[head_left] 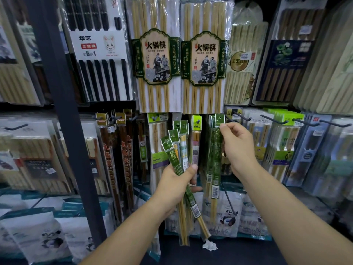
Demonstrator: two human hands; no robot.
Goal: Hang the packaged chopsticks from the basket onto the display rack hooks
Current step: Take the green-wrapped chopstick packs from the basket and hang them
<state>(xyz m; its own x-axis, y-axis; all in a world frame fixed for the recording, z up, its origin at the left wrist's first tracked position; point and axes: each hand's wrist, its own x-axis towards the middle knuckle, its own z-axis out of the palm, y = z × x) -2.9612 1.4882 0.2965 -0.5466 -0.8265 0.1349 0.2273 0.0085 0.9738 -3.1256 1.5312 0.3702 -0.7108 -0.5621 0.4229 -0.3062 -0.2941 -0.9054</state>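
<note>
The left hand grips a bundle of green-labelled chopstick packs, their header cards fanned upward and their lower ends hanging below the fist. The right hand pinches the top of one more green pack between thumb and fingertips, holding it upright against the row of like packs hanging on the display rack. Dark hooks jut out just to the right, and two large hot-pot chopstick packs hang above.

green packs: middles hidden by left hand | hotpot packs: tops cut off (frame edge)
</note>
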